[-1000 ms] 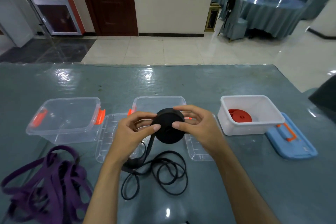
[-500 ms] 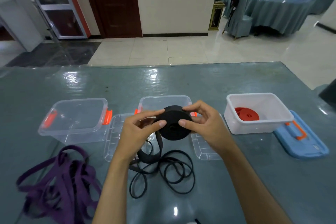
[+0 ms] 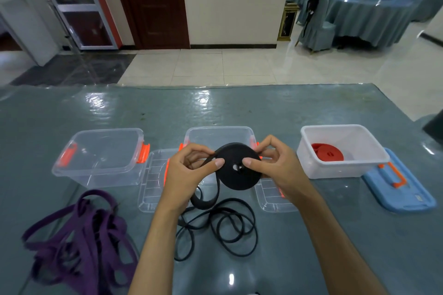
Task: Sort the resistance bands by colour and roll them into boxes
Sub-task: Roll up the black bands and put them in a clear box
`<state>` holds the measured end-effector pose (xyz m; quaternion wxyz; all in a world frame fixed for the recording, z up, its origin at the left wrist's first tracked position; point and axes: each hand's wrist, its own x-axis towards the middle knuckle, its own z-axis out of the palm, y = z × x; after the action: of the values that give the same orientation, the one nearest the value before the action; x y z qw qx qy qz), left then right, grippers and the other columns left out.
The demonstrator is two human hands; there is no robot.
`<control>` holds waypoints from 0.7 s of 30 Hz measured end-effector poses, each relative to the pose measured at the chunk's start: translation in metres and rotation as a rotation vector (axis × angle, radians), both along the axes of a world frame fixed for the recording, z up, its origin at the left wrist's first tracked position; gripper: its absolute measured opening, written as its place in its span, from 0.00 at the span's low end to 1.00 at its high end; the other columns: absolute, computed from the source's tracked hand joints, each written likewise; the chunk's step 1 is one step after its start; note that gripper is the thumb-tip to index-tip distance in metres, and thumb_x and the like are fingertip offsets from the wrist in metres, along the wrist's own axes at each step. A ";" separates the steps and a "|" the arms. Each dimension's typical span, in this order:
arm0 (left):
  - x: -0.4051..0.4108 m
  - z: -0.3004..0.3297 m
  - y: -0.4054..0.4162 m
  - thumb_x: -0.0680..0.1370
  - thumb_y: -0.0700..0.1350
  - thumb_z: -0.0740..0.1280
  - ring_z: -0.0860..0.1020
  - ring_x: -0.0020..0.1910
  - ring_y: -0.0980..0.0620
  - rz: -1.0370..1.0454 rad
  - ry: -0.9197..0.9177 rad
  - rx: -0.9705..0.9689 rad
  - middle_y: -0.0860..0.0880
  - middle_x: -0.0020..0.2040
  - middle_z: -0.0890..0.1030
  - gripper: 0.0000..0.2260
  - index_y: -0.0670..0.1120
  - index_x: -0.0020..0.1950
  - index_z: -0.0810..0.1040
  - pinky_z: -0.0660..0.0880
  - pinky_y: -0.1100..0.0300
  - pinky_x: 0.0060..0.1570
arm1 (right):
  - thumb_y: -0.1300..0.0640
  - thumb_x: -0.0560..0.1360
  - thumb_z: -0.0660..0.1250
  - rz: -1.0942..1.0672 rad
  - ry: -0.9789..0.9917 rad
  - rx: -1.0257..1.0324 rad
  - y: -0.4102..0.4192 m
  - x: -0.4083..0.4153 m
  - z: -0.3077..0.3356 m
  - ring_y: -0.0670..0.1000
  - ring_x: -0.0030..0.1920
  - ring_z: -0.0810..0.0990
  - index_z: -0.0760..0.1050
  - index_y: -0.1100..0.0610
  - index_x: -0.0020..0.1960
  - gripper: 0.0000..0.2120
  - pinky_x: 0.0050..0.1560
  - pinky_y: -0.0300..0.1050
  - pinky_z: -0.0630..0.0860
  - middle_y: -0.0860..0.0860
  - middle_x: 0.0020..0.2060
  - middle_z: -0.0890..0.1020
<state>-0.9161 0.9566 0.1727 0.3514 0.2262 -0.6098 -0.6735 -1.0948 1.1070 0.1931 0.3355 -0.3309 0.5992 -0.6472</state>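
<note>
Both my hands hold a thick black band roll (image 3: 236, 176) in the air in front of the middle clear box (image 3: 219, 134). My left hand (image 3: 189, 175) pinches its left edge, thumb on the face. My right hand (image 3: 279, 170) grips the right side, thumb near the centre hole. The black band's loose tail (image 3: 215, 227) hangs from the roll and lies in loops on the table. A tangled purple band (image 3: 79, 237) lies at the near left. A rolled red band (image 3: 327, 154) sits inside the white box (image 3: 374, 151).
An empty clear box with orange clips (image 3: 100, 155) stands at the left. Two clear lids (image 3: 153, 182) lie flat beside the middle box. A blue lid with an orange handle (image 3: 399, 187) lies right of the white box. The table top (image 3: 239, 108) is glossy grey-green.
The roll has turned in my hands and taken up more band. The loose loops on the table have shrunk a little. The view has tilted.
</note>
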 end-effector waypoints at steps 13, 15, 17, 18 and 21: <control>-0.013 -0.003 0.004 0.72 0.44 0.81 0.85 0.60 0.49 -0.024 -0.001 0.014 0.47 0.57 0.87 0.13 0.48 0.55 0.85 0.83 0.55 0.59 | 0.46 0.64 0.86 -0.003 -0.072 0.012 -0.003 -0.007 -0.010 0.59 0.40 0.83 0.71 0.53 0.46 0.26 0.38 0.50 0.78 0.60 0.42 0.85; -0.017 -0.005 0.010 0.70 0.47 0.82 0.86 0.56 0.52 -0.003 0.021 0.073 0.49 0.58 0.87 0.15 0.48 0.54 0.85 0.83 0.56 0.56 | 0.47 0.64 0.86 -0.011 -0.103 -0.009 -0.001 -0.007 -0.010 0.60 0.42 0.86 0.77 0.50 0.55 0.25 0.40 0.51 0.82 0.61 0.48 0.88; -0.020 -0.009 0.013 0.70 0.47 0.82 0.87 0.55 0.51 0.002 0.060 0.138 0.51 0.60 0.87 0.16 0.47 0.55 0.84 0.84 0.54 0.55 | 0.50 0.67 0.83 -0.044 -0.091 -0.041 -0.002 -0.006 -0.009 0.61 0.46 0.87 0.79 0.48 0.61 0.25 0.46 0.58 0.85 0.61 0.51 0.88; -0.021 -0.011 0.013 0.70 0.47 0.82 0.86 0.57 0.49 -0.005 0.079 0.160 0.51 0.61 0.86 0.16 0.46 0.55 0.84 0.84 0.51 0.56 | 0.51 0.68 0.82 -0.073 -0.092 -0.066 -0.003 -0.005 -0.010 0.62 0.48 0.87 0.80 0.49 0.60 0.23 0.48 0.61 0.85 0.60 0.52 0.88; -0.022 -0.015 0.011 0.72 0.45 0.82 0.84 0.62 0.45 -0.038 0.100 0.172 0.45 0.60 0.85 0.17 0.46 0.59 0.84 0.84 0.49 0.56 | 0.53 0.68 0.81 -0.158 -0.155 -0.114 -0.009 0.002 -0.012 0.65 0.51 0.86 0.80 0.52 0.57 0.20 0.50 0.65 0.84 0.61 0.54 0.87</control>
<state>-0.9378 0.9675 0.1578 0.3479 0.2102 -0.5355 -0.7403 -1.0929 1.0985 0.1808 0.3097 -0.2500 0.5580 -0.7282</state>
